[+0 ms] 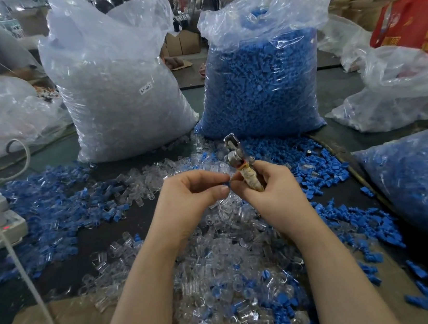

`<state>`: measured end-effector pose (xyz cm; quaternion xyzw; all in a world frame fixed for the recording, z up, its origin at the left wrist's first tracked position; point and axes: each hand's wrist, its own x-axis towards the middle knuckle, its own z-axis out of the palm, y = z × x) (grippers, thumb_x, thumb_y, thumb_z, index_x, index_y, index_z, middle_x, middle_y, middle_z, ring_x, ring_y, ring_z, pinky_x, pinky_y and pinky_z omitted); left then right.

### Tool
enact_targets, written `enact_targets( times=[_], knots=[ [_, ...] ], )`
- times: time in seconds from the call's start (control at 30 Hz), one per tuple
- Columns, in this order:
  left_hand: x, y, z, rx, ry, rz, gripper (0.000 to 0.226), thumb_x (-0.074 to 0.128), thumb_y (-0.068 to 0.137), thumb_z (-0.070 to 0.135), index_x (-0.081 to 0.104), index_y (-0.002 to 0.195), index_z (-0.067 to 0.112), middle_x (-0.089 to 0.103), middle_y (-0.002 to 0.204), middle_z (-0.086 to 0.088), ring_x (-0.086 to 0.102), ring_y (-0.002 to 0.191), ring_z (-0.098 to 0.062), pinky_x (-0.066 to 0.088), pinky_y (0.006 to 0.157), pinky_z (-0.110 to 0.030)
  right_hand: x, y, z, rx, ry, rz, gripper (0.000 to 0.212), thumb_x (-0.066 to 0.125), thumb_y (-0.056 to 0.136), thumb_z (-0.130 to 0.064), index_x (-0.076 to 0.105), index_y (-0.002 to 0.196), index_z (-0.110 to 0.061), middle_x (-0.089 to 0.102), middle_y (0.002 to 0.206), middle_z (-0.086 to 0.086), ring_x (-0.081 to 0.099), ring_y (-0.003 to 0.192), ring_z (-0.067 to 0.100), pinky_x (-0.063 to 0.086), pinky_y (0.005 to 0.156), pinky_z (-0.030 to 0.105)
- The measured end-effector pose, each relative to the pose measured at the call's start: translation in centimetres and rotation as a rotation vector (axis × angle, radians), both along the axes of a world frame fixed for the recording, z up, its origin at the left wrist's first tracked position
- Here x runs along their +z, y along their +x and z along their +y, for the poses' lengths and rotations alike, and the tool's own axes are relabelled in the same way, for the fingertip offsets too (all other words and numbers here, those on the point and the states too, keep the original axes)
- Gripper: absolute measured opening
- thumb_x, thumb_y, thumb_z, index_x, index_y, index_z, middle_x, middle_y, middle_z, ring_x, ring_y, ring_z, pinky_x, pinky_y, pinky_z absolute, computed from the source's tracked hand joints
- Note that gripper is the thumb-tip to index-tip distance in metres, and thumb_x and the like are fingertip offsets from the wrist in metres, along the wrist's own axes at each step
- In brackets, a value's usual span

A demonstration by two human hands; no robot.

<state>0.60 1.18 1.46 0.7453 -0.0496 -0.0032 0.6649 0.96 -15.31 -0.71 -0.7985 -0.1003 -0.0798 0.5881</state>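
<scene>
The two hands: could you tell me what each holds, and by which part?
Left hand pinches a blue piece, mostly hidden; right hand grips a metal tool by its wrapped handle.

Your two bare forearms rise from the near edge and converge mid-scene. Your left hand (195,191) pinches a small blue plastic piece (227,185) between thumb and forefinger. Your right hand (268,190) grips a metal-headed, tape-wrapped tool (237,158), its fingertips meeting the left's.
</scene>
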Motion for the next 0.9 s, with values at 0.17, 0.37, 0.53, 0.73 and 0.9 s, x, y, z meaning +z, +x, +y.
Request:
enact_targets(
  times=[0.17, 0.37, 0.53, 0.73, 0.9],
  knots=[
    [-0.6, 0.4, 1.9, -0.001, 0.418, 0.066, 0.025, 0.079, 0.079, 0.008, 0.069, 0.093, 0.026, 0.075, 0.084, 0.004, 0.072, 0.079, -0.011, 0.059, 0.074, -0.027, -0.3, 0.3, 0.0, -0.082, -0.052, -0.035, 0.013, 0.072, 0.087, -0.026, 0.063, 0.077, -0.026, 0.064, 0.067, -0.019, 0.056, 0.06, 0.001, 0.045, 0.057, 0.02],
    [-2.2, 0.8, 1.6, 0.032, 0.878, 0.131, 0.022, 0.073, 0.083, 0.019, 0.061, 0.081, 0.037, 0.065, 0.087, 0.017, 0.061, 0.081, 0.0, 0.052, 0.074, -0.023, -0.4, 0.4, -0.1, -0.135, -0.105, -0.039, 0.014, 0.071, 0.088, -0.031, 0.063, 0.078, -0.024, 0.062, 0.067, -0.018, 0.054, 0.061, 0.005, 0.05, 0.063, 0.036],
    [-2.7, 0.9, 0.9, 0.125, 0.838, 0.106, 0.014, 0.074, 0.082, 0.021, 0.065, 0.073, 0.027, 0.067, 0.075, 0.012, 0.064, 0.071, -0.007, 0.056, 0.071, -0.028, -0.4, 0.4, 0.0, -0.151, -0.109, -0.029, 0.011, 0.07, 0.087, -0.03, 0.064, 0.08, -0.024, 0.064, 0.069, -0.009, 0.06, 0.069, 0.013, 0.055, 0.074, 0.046],
    [-1.8, 0.8, 0.7, 0.219, 0.356, 0.108, 0.009, 0.074, 0.081, 0.015, 0.07, 0.076, 0.022, 0.071, 0.065, 0.005, 0.066, 0.062, -0.012, 0.054, 0.057, -0.026, -0.4, 0.4, 0.1, -0.173, -0.097, -0.048, 0.011, 0.07, 0.086, -0.027, 0.063, 0.08, -0.023, 0.065, 0.072, -0.006, 0.062, 0.071, 0.016, 0.055, 0.073, 0.048],
    [-1.3, 0.7, 0.1, 0.154, 0.007, 0.171, 0.005, 0.074, 0.083, 0.007, 0.074, 0.085, 0.012, 0.072, 0.068, 0.0, 0.066, 0.064, -0.009, 0.053, 0.061, -0.022, -0.4, 0.4, 0.3, -0.181, -0.096, -0.071, 0.011, 0.07, 0.086, -0.025, 0.063, 0.081, -0.02, 0.065, 0.073, -0.003, 0.061, 0.071, 0.018, 0.054, 0.073, 0.049]
  ],
)
